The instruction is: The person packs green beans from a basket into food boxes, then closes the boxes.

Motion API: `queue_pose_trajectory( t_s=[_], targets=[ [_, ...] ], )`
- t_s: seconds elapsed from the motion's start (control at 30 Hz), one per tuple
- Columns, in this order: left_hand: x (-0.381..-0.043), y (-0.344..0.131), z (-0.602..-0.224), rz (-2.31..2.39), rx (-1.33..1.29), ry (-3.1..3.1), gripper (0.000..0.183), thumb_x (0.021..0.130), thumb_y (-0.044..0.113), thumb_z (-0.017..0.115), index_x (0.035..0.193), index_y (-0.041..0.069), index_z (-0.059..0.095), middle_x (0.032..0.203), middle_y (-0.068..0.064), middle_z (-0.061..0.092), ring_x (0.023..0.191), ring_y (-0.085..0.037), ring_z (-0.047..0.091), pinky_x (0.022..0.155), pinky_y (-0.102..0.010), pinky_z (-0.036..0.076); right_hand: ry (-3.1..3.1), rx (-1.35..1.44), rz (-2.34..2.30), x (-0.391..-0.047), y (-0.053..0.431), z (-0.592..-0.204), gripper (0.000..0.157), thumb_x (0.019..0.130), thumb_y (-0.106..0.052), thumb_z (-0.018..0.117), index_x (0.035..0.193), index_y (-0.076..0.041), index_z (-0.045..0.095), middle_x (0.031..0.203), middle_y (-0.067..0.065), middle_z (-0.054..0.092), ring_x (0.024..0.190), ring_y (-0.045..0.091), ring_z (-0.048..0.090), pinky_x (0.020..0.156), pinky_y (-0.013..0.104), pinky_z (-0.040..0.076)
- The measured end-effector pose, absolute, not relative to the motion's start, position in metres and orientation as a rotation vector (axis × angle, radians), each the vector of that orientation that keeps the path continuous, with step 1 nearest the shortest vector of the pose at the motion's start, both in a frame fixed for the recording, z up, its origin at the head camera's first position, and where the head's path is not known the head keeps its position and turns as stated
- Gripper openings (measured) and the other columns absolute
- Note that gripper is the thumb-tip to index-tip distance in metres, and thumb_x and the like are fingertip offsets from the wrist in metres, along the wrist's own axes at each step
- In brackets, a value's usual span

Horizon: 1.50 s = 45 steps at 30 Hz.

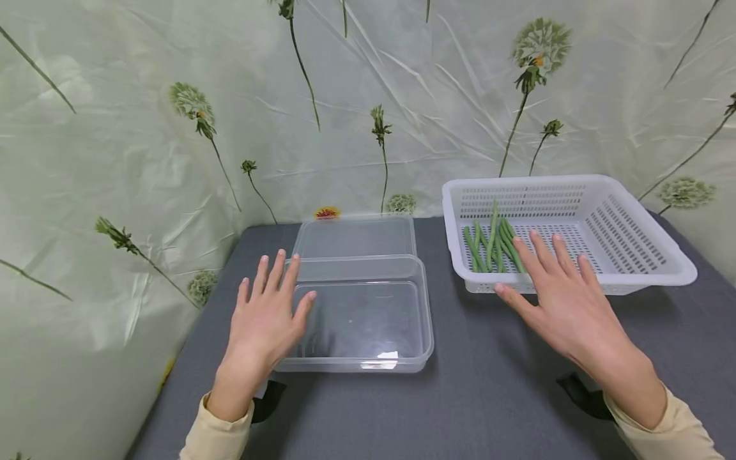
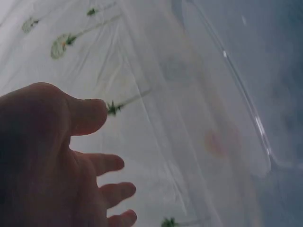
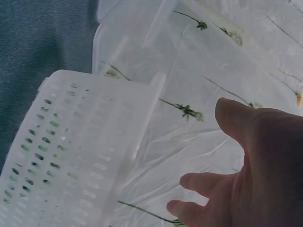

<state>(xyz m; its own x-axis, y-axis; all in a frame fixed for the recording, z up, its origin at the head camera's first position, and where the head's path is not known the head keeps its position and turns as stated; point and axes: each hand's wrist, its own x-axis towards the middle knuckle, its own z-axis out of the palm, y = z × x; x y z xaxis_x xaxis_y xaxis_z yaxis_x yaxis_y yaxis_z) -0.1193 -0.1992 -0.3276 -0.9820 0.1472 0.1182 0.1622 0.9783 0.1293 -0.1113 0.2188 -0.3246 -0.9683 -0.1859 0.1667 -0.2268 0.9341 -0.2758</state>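
My left hand is held over the left side of a clear plastic container, fingers spread and holding nothing. Only the smooth bottom shows inside the container. On the right, my other hand hovers at the front rim of a white perforated basket, its fingers straight and apart. Several green beans lie in the left part of that basket, just beyond the right fingertips. In the right wrist view the beans show through the holes of the basket wall.
Behind the container lies a flat translucent lid. Both containers stand on a dark grey tabletop. A shiny sheet with printed dandelions hangs along the back and left.
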Motion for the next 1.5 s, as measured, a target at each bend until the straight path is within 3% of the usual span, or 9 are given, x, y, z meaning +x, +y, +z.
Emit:
queue_pose_trajectory(
  t_s=[0.2, 0.47, 0.57, 0.73, 0.93, 1.17, 1.3, 1.5],
  targets=[
    [-0.122, -0.223, -0.334, -0.343, -0.257, -2.996, 0.066, 0.105, 0.046, 0.038, 0.158, 0.011, 0.019, 0.163, -0.015, 0.01, 0.148, -0.037, 0.005, 0.111, -0.064, 0.014, -2.917, 0.314, 0.474, -0.118, 0.227, -0.327, 0.083, 0.099, -0.058, 0.046, 0.158, -0.01, 0.015, 0.162, 0.019, 0.005, 0.147, 0.043, -0.004, 0.112, 0.062, -0.009],
    [-0.132, -0.252, -0.353, -0.752, -0.336, -2.869, 0.058, 0.104, 0.025, 0.051, 0.155, 0.007, 0.028, 0.16, -0.018, 0.017, 0.144, -0.044, 0.019, 0.104, -0.066, 0.027, -2.85, 0.363, 0.52, -0.123, 0.238, -0.326, 0.079, 0.1, -0.05, 0.051, 0.158, -0.011, 0.016, 0.163, 0.015, 0.006, 0.148, 0.037, -0.002, 0.115, 0.056, -0.009],
    [-0.134, -0.26, -0.36, -0.885, -0.319, -2.83, 0.056, 0.104, 0.022, 0.052, 0.154, 0.01, 0.032, 0.159, -0.015, 0.022, 0.137, -0.046, 0.032, 0.1, -0.064, 0.035, -2.836, 0.382, 0.549, -0.124, 0.24, -0.326, 0.077, 0.1, -0.047, 0.052, 0.158, -0.01, 0.018, 0.163, 0.013, 0.006, 0.148, 0.037, -0.001, 0.115, 0.057, -0.006],
    [-0.142, -0.265, -0.371, -1.04, -0.286, -2.758, 0.052, 0.102, 0.015, 0.056, 0.151, 0.01, 0.039, 0.154, -0.016, 0.034, 0.133, -0.04, 0.041, 0.098, -0.054, 0.045, -2.819, 0.391, 0.586, -0.125, 0.244, -0.327, 0.076, 0.101, -0.045, 0.053, 0.158, -0.009, 0.019, 0.163, 0.013, 0.007, 0.149, 0.036, 0.0, 0.115, 0.059, -0.003],
    [-0.147, -0.27, -0.381, -1.224, -0.236, -2.684, 0.047, 0.1, 0.013, 0.059, 0.146, 0.009, 0.046, 0.143, -0.015, 0.048, 0.13, -0.034, 0.048, 0.096, -0.046, 0.048, -2.749, 0.437, 0.641, -0.127, 0.244, -0.328, 0.072, 0.099, -0.039, 0.058, 0.156, -0.009, 0.026, 0.163, 0.01, 0.015, 0.148, 0.036, 0.012, 0.114, 0.061, 0.009],
    [-0.146, -0.275, -0.392, -1.575, -0.167, -2.532, 0.043, 0.101, 0.016, 0.059, 0.142, 0.008, 0.052, 0.138, -0.016, 0.054, 0.121, -0.017, 0.057, 0.088, -0.016, 0.047, -2.687, 0.461, 0.737, -0.129, 0.244, -0.332, 0.067, 0.097, -0.031, 0.064, 0.153, -0.007, 0.034, 0.159, 0.015, 0.026, 0.144, 0.039, 0.022, 0.114, 0.059, 0.016],
    [-0.146, -0.277, -0.398, -1.707, -0.165, -2.407, 0.041, 0.099, 0.011, 0.06, 0.139, 0.002, 0.053, 0.132, -0.023, 0.057, 0.116, -0.01, 0.059, 0.089, -0.016, 0.047, -2.61, 0.491, 0.757, -0.134, 0.241, -0.335, 0.063, 0.095, -0.025, 0.068, 0.149, -0.006, 0.041, 0.155, 0.017, 0.034, 0.141, 0.041, 0.03, 0.112, 0.059, 0.021],
    [-0.143, -0.278, -0.404, -1.801, -0.152, -2.303, 0.038, 0.099, 0.007, 0.059, 0.136, -0.005, 0.054, 0.128, -0.025, 0.059, 0.113, -0.016, 0.062, 0.088, -0.02, 0.05, -2.524, 0.524, 0.814, -0.139, 0.24, -0.339, 0.062, 0.092, -0.016, 0.072, 0.147, -0.008, 0.045, 0.151, 0.015, 0.042, 0.137, 0.04, 0.037, 0.109, 0.058, 0.028]
  ],
)
